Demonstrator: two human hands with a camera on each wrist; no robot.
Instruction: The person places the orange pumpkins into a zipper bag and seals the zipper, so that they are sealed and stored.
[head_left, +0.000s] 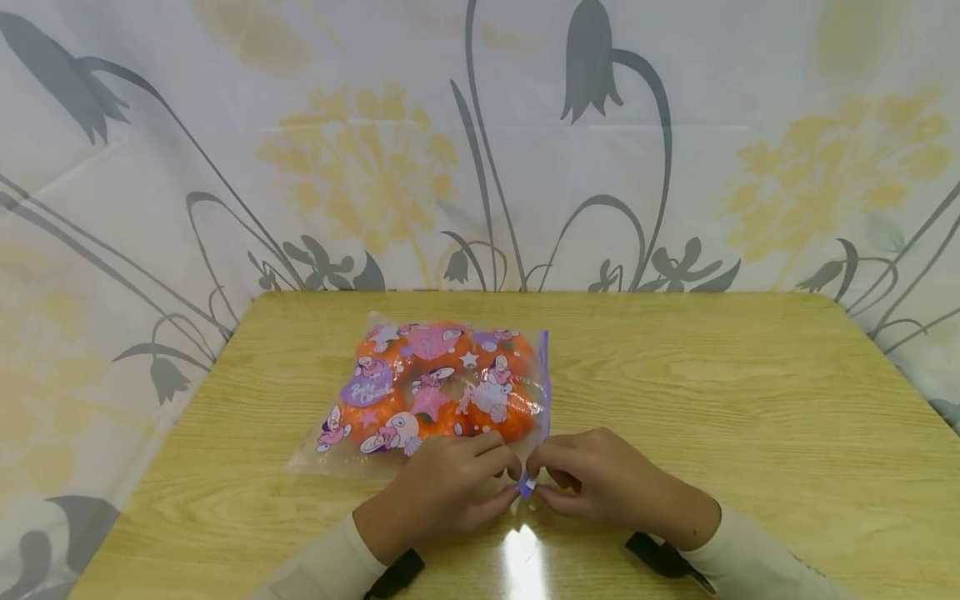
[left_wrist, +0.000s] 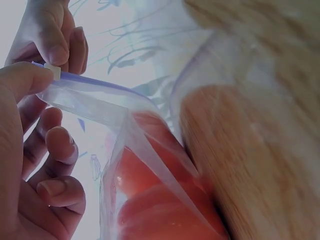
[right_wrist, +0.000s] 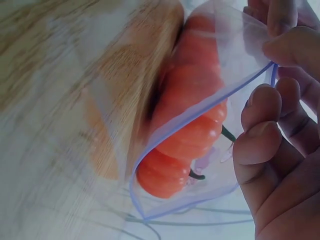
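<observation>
A clear slider zip bag (head_left: 431,396) with pink and purple cartoon prints lies on the table, its purple zip edge (head_left: 546,375) facing right. Inside are several orange-red, ribbed, pumpkin-like pieces (right_wrist: 187,125), some with green stems. At the zip's near corner, my left hand (head_left: 457,483) pinches the bag between thumb and forefinger, close to the white slider (left_wrist: 52,71). Facing it, my right hand (head_left: 600,479) pinches the same corner with thumb and fingers. The right wrist view shows the bag's mouth parted further along the zip. Part of the corner is hidden by fingertips.
The bag rests on a wood-grain table (head_left: 712,392). A patterned curtain (head_left: 480,167) with grey and yellow flowers hangs behind it and along the sides. Dark straps (head_left: 660,554) show at both wrists.
</observation>
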